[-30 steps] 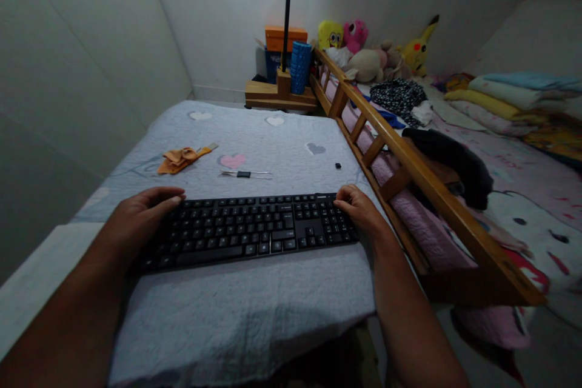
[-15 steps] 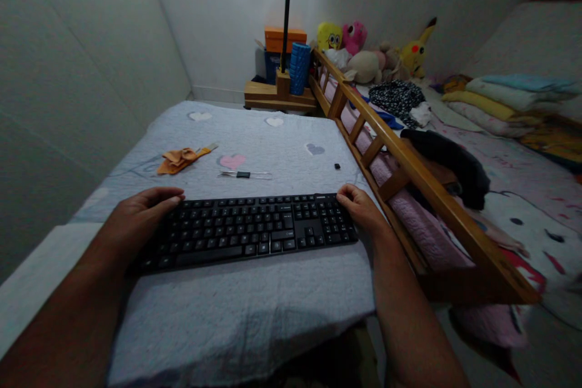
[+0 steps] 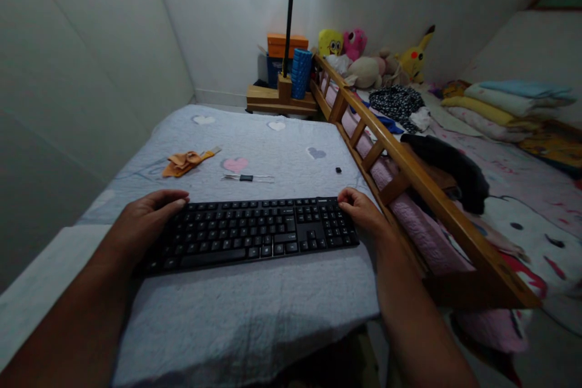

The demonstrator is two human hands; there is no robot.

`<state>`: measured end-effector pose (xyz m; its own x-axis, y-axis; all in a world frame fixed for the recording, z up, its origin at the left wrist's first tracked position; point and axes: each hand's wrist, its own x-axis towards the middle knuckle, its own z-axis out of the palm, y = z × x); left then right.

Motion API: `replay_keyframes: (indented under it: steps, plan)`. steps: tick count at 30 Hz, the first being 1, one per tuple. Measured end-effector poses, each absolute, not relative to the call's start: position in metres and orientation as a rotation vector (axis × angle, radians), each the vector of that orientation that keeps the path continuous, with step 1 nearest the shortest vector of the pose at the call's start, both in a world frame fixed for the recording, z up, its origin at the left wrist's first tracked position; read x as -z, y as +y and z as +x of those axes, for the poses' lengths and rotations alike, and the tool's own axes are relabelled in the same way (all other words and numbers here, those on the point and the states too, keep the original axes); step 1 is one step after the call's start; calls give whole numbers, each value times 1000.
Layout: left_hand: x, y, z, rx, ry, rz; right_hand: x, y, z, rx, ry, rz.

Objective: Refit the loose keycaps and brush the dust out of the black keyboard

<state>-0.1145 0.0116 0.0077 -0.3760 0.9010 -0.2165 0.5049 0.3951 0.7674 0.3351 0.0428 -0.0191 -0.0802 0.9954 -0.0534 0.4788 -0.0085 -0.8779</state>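
A black keyboard (image 3: 259,230) lies across the cloth-covered surface (image 3: 254,309), its keys facing up. My left hand (image 3: 152,218) grips its left end, thumb near the top left corner. At the top right corner, my right hand (image 3: 361,209) pinches the edge between thumb and fingers. Beyond the keyboard is a metal tool with a black middle (image 3: 246,178). An orange cloth (image 3: 182,163) lies behind my left hand, with a yellow-handled brush (image 3: 210,152) against it. A small black piece (image 3: 338,170) rests behind my right hand.
A wooden bed rail (image 3: 400,157) runs along the right side, with a bed and folded bedding (image 3: 509,103) beyond it. Plush toys (image 3: 364,70) sit at the far end. A black pole (image 3: 290,12) stands behind the surface beside a blue roller (image 3: 301,74).
The whole view has shifted slightly, so things appear a little lower. Both hands keep their hold on the keyboard, which has not visibly moved on the cloth.
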Motion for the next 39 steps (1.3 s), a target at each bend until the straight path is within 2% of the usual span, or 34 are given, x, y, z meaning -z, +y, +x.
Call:
replay_keyframes:
  steps: [6, 12, 18, 24, 31, 39]
  plan:
    - [-6, 13, -115, -781, 2051, 1214, 12, 71, 355, -1185, -1670, -1508]
    - [-4, 14, -117, -786, 2045, 1230, 30, 126, 361, -673, -1474, -1716]
    - [-3, 14, -119, -798, 2046, 1244, 46, 165, 354, -497, -1417, -1813]
    - [-6, 12, -115, -799, 2036, 1157, 51, 168, 345, -390, -1483, -1886]
    - [-14, 10, -109, -813, 2042, 1196, 50, 159, 342, -454, -1501, -1820]
    - [-12, 10, -112, -809, 2020, 1218, 39, 144, 351, -722, -1321, -1662]
